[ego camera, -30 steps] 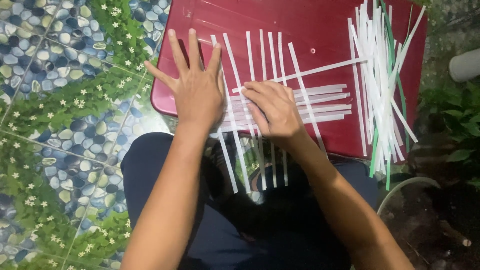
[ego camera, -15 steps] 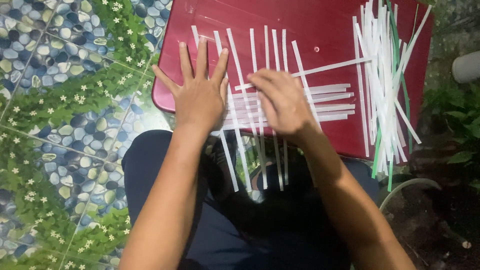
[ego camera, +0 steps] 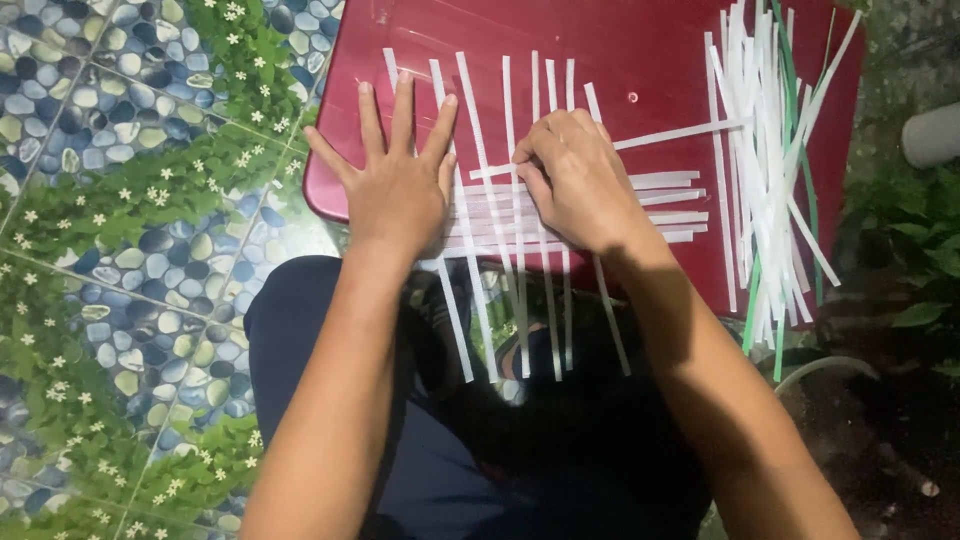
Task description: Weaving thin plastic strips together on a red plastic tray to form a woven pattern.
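On a dark red plastic stool top point(ego camera: 650, 50) lies a weave of white strips point(ego camera: 520, 215), several upright ones crossed by several sideways ones. My left hand point(ego camera: 395, 180) lies flat with fingers spread on the left edge of the weave, pressing it down. My right hand point(ego camera: 575, 180) rests on the middle of the weave, fingers curled, its fingertips pinching or nudging a sideways white strip point(ego camera: 680, 135) that runs off to the right.
A loose pile of long white and a few green strips point(ego camera: 765, 170) lies on the stool's right side. Tiled floor with a pebble and leaf pattern point(ego camera: 130, 220) is at the left. My dark-clothed legs point(ego camera: 440, 430) are below.
Both hands have stayed on the weave and shifted only slightly. My right hand's fingers have worked a little along the sideways strips.
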